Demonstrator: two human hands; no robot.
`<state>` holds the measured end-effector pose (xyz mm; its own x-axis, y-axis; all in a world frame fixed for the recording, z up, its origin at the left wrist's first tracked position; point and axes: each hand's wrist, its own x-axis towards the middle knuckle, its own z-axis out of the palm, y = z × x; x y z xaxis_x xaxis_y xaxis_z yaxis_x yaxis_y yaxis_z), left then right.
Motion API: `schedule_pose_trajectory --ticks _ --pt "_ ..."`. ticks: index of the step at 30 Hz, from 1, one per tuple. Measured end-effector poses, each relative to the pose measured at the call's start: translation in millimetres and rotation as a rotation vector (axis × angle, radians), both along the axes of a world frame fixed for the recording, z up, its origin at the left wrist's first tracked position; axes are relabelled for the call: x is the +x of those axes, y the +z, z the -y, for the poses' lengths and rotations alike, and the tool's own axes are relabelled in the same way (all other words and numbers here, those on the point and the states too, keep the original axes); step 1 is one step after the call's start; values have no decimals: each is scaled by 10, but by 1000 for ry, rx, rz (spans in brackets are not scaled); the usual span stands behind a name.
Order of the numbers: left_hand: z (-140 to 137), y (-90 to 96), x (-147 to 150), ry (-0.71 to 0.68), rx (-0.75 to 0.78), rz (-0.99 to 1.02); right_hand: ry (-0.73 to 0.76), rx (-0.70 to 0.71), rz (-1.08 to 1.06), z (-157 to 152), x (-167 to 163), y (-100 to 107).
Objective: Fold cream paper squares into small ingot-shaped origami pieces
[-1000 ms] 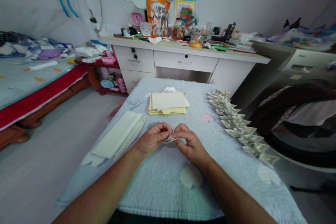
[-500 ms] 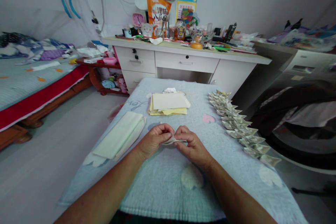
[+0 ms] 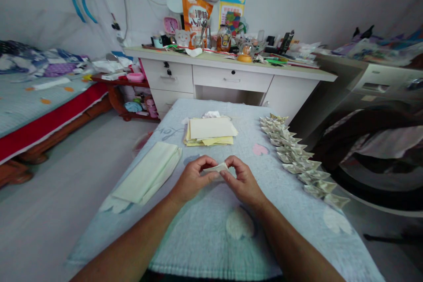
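Note:
A small folded piece of paper (image 3: pixel 215 168), pale in colour, is held above the cloth between both hands. My left hand (image 3: pixel 195 178) pinches its left end, thumb in front and fingers behind. My right hand (image 3: pixel 240 180) grips the right end in the same way. Beyond the hands lies a stack of cream and yellow paper sheets (image 3: pixel 213 128). Left of my left hand is a folded pale green sheet bundle (image 3: pixel 148 172). On the right, several folded paper boats (image 3: pixel 295 156) stand in a long, close row.
A light blue patterned cloth (image 3: pixel 205 238) covers the table. Behind it stands a white desk (image 3: pixel 231 78) cluttered with jars, a clock and an orange bag (image 3: pixel 194 15). A bed (image 3: pixel 49 105) is at left, a washing machine (image 3: pixel 370 92) at right.
The folded paper has turned in my fingers and now shows a flat, pale upper edge. Both thumbs have shifted onto its near side. The view has moved slightly.

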<state>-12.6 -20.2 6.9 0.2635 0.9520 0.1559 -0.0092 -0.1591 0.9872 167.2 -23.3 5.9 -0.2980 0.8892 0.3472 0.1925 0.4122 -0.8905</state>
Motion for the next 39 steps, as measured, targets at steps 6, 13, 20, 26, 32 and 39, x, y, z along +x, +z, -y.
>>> schedule_pose_trajectory --ticks 6,13,20,26,32,39 --pt "-5 -19 -12 47 29 -37 -44 58 -61 -15 -3 4" --pt "11 -5 -2 15 88 -125 1 115 36 -26 16 38" --pt "-9 -40 8 60 53 -71 1 97 52 -18 -5 42" --pt "-19 -66 10 92 33 23 -35 192 155 -32 3 17" --pt "-44 -99 -21 65 178 -38 -72 256 174 -26 -18 8" --pt "-26 -65 -30 68 265 -132 -44 267 180 -9 -41 29"
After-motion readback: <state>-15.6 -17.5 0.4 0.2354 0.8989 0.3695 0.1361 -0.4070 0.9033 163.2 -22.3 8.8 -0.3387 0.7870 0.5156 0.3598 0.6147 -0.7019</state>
